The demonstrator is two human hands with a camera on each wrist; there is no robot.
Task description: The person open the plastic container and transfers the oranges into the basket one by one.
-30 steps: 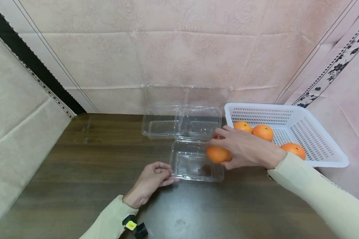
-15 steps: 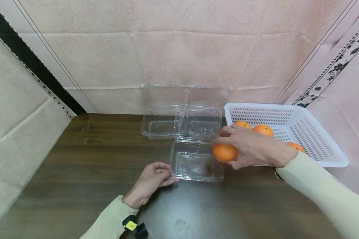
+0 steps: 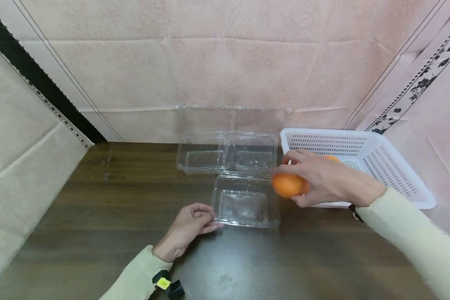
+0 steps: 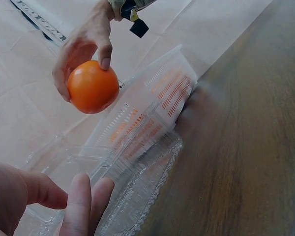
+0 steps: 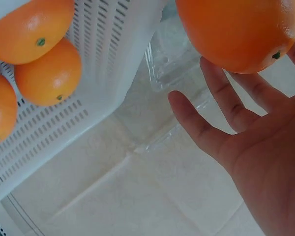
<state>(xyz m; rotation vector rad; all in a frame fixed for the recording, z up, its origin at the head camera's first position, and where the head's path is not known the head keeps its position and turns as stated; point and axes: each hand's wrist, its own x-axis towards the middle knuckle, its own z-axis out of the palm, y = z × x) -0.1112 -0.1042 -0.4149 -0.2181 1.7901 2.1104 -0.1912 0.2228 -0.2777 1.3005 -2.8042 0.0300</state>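
Note:
My right hand (image 3: 318,177) holds an orange (image 3: 289,185) by its fingers and thumb, between the clear plastic container (image 3: 246,221) and the white basket. In the left wrist view this orange (image 4: 93,87) is in the air, above the plastic. My left hand (image 3: 189,227) is at the container's near left corner, thumb along the front edge and fingers at the left edge. The near tray section has nothing in it. Its fingers (image 4: 78,204) overlap the clear plastic in the left wrist view.
A white perforated basket (image 3: 393,166) stands at the right, with several oranges (image 5: 48,71) inside, partly hidden by my right hand in the head view. More clear plastic sections (image 3: 253,152) stand behind the near tray, against the pale cloth wall (image 3: 225,75). Below is a dark wooden table (image 3: 116,208).
My right hand has moved right and slightly back with the orange, from over the near tray to its right edge by the basket. My left hand has stayed in place.

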